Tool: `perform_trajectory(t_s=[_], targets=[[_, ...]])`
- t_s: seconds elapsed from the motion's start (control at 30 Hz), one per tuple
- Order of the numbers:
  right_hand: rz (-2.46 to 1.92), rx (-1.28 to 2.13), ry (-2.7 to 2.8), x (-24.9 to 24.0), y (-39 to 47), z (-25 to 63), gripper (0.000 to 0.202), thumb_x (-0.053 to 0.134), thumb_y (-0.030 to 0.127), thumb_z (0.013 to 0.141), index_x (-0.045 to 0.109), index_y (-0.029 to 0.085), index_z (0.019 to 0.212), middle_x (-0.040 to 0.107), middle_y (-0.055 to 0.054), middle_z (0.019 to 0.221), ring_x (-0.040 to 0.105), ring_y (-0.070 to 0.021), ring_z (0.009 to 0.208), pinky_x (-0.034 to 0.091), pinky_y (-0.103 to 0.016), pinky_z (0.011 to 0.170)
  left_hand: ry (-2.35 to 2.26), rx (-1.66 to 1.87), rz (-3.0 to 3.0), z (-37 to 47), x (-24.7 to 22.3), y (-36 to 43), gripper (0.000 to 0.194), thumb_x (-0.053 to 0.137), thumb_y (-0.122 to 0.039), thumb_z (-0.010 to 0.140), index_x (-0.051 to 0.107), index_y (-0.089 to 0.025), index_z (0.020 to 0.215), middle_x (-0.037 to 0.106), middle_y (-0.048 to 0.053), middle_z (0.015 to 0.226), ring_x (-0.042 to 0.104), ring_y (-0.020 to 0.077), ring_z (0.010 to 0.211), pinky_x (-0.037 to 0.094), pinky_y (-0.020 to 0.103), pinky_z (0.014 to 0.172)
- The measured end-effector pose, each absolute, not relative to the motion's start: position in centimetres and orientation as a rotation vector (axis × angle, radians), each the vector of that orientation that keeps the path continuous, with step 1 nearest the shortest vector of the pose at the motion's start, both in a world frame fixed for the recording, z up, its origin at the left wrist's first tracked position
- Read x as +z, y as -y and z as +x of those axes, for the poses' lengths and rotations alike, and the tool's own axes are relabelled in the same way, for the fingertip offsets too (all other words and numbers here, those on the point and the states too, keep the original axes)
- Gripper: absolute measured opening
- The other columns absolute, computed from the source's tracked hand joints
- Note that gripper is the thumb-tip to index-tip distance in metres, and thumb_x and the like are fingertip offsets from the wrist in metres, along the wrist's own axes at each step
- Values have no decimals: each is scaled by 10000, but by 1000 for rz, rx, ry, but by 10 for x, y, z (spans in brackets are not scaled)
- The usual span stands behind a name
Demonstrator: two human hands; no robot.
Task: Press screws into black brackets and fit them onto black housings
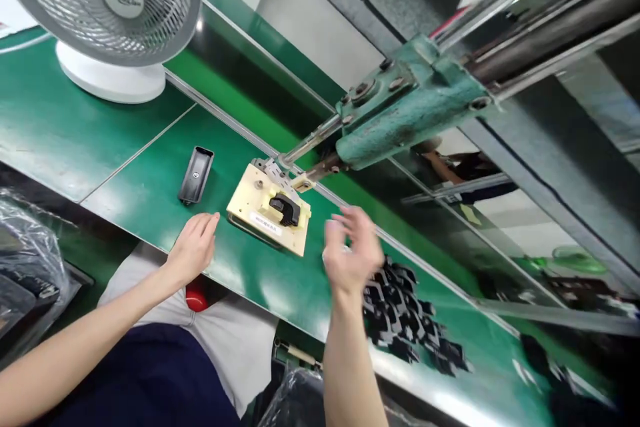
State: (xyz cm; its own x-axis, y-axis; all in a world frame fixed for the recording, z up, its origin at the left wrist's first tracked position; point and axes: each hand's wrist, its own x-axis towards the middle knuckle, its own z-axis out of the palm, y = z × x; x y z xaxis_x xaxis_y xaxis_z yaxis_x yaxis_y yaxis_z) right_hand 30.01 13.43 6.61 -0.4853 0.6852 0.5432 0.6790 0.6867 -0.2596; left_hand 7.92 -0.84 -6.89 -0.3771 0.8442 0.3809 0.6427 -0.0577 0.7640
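Note:
My left hand (194,245) is at the bench's front edge with its fingers loosely stretched out and nothing in it. Just beyond it on the green bench lies a dark, open rectangular plastic tray (197,175). In the middle sits a cream fixture block (255,197) with a white label, and a black curved plastic part (286,208) is seated in its nest. To the right of the block, my right hand (353,250) is raised over the bench, blurred by motion, its fingers partly bent. Whether it holds anything cannot be made out.
A green press (400,107) slants down to the block from the upper right. Many black parts (405,313) are heaped right of my right hand. A white fan (120,73) stands at the back left. Plastic-lined bins (35,267) are below the bench edge.

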Motion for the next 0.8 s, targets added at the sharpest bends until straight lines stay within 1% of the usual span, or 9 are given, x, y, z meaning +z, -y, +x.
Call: perform_trajectory(t_s=[0.13,0.2,0.27,0.37,0.5,0.57,0.63,0.67,0.8], targets=[[-1049,92,2560,31,-176,273,522,540,490,820,596,106,1169,619,-211,1151,600,-332,1067,530,-520,875,-1928,1464,1522,79,-69,5,440,430,-118,830,534,-133,1258,635,160,1097,558,305,1124,420,557,1044],[-1016,133,2649,34,-188,271,497,587,482,794,624,112,1123,633,-199,1115,601,-334,1049,523,-524,874,-1903,1482,1478,79,-68,6,422,432,-139,835,543,-143,1242,641,157,1101,561,302,1139,432,546,1039],[-935,126,2679,48,-189,273,492,648,474,760,629,135,1116,636,-176,1095,604,-325,1017,525,-518,855,-1848,1485,1461,81,-60,6,389,423,-168,849,547,-156,1217,659,144,1077,608,274,1079,496,497,982],[-693,50,2624,74,-163,276,509,664,433,782,579,158,1201,619,-163,1113,587,-308,1033,527,-499,853,-1478,1528,1077,86,-31,4,347,478,-224,842,540,-144,1173,676,138,1056,663,236,983,552,428,905],[-438,-30,2548,81,-103,286,563,624,313,845,432,184,1359,609,-153,1102,587,-282,1025,549,-459,817,-823,1384,407,95,18,2,474,611,-164,677,551,-134,1147,650,138,1125,645,252,1036,502,436,976],[-453,-47,2504,73,-79,296,617,626,274,848,370,196,1404,608,-147,1093,592,-277,1011,558,-448,801,-819,1303,303,97,31,4,511,592,-116,619,571,-137,1129,673,91,933,672,207,826,542,407,863],[-530,-62,2421,63,-62,308,653,641,255,838,348,193,1418,606,-148,1082,596,-277,992,561,-449,792,-947,1315,232,98,34,7,508,554,-98,598,582,-147,1103,602,15,687,598,148,599,547,359,698],[-566,-60,2376,57,-55,313,654,646,247,833,353,185,1415,606,-150,1073,598,-278,983,561,-451,790,-1005,1338,204,100,34,8,508,533,-94,589,583,-153,1091,563,-3,635,566,138,563,534,345,659],[-621,28,2274,34,-38,325,579,619,226,845,394,136,1371,605,-158,1054,592,-271,989,564,-441,787,-975,1184,252,110,30,13,591,477,-99,551,576,-165,1130,625,59,775,611,188,717,526,375,701]])
